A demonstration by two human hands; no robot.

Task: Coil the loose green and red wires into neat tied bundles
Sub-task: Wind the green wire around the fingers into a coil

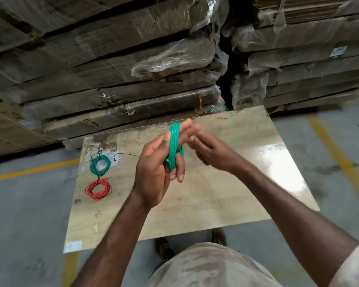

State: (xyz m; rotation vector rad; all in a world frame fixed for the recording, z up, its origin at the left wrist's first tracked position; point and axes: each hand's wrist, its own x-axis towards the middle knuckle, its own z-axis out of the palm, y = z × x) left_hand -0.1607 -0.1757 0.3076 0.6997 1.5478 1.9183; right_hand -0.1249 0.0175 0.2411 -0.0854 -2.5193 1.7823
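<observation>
My left hand (158,162) stands upright above the wooden board (195,199), with a green wire coil (173,146) wound around its fingers. My right hand (210,151) is just to the right of the coil, blurred, fingers loosely curled; the loose green wire (235,141) trails from near it back to the board's far edge. I cannot tell if it pinches the strand. On the board's left lie a tied green bundle (100,165) and a tied red bundle (98,189).
A loose black cable tie (124,155) lies beside the green bundle. Wrapped stacks of flattened cardboard (133,69) rise just behind the board. Grey concrete floor with yellow lines (340,158) surrounds it. My shoes (164,247) show below the board's near edge.
</observation>
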